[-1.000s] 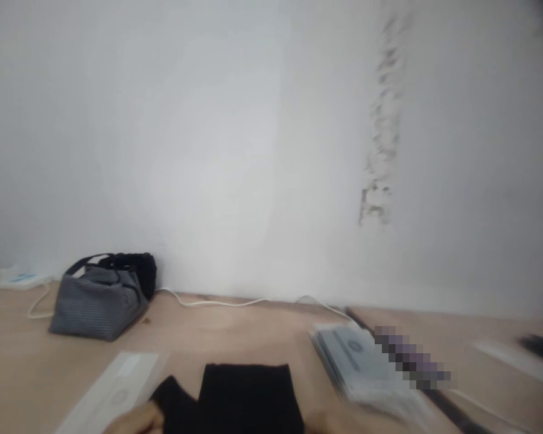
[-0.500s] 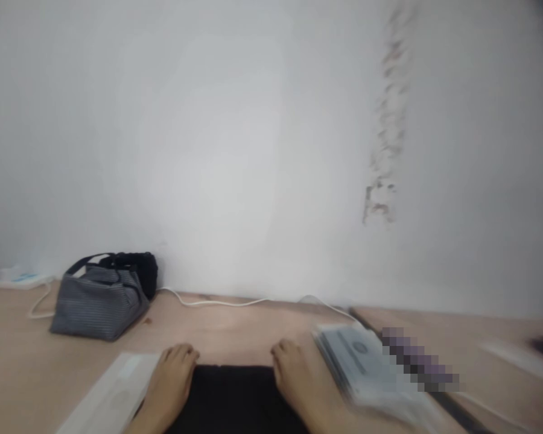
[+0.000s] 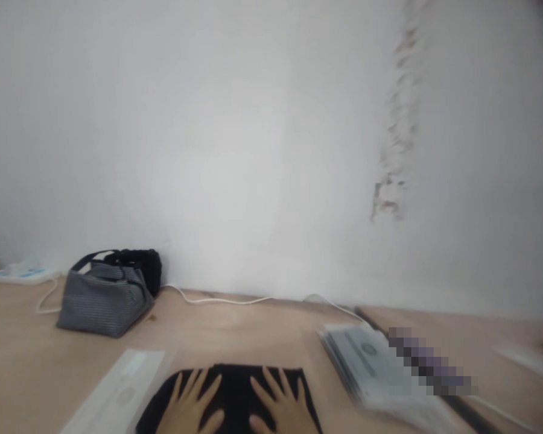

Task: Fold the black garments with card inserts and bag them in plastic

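Observation:
A folded piece of black cloth (image 3: pixel 236 386) lies flat on the wooden table at the bottom of the view, its near part cut off by the frame. My left hand (image 3: pixel 190 402) rests palm down on its left half, fingers spread. On the right half, my right hand (image 3: pixel 281 402) lies the same way, with its fingers apart. Neither hand grips anything. Left of the cloth is a flat whitish packet (image 3: pixel 120 392) with a faint round mark. To the right sits a stack of clear plastic bags (image 3: pixel 382 377) with dark print.
A grey striped bag (image 3: pixel 102 304) with a black item (image 3: pixel 151 271) behind it stands by the wall at left. A white cable (image 3: pixel 228 301) runs along the wall's foot. Farther left lies a white, flat object (image 3: pixel 25 276). A dark seam (image 3: pixel 459 413) divides the tabletops at right.
Both hands have moved inward from the cloth's side edges onto its top, and their fingers have spread. More of the cloth's left and right corners now shows. The view has shifted slightly.

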The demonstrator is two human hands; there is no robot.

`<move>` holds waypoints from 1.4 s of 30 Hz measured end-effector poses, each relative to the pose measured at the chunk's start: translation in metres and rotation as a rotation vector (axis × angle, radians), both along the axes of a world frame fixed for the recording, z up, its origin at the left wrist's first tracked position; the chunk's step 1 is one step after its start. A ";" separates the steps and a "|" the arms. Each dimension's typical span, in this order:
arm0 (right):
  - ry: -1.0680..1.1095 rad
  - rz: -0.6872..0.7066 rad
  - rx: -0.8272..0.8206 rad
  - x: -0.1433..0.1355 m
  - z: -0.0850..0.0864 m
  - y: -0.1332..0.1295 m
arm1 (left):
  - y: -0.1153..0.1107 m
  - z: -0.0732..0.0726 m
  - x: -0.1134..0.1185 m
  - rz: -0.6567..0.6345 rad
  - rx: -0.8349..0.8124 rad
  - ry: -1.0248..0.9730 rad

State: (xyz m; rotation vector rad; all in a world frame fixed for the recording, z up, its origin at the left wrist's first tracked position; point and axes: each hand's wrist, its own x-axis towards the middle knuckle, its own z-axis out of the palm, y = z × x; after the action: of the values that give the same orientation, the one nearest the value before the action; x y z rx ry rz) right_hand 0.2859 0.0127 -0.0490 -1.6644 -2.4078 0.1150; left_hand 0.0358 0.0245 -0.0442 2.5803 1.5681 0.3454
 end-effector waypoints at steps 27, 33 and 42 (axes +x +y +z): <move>0.201 -0.482 0.151 0.020 0.018 0.003 | 0.007 0.026 -0.031 0.399 -0.011 -0.801; 1.008 -0.552 -0.152 0.060 -0.005 0.002 | -0.006 0.030 0.044 0.268 0.140 -0.766; 1.288 -0.309 -0.193 0.044 0.021 -0.042 | -0.019 0.001 0.107 0.086 0.234 -0.125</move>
State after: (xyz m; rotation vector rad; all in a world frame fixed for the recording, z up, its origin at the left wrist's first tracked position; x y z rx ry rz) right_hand 0.3295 -0.0296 -0.0278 -1.3063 -1.1794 1.0184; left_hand 0.1425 0.0056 -0.0433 2.5996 1.6887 0.7245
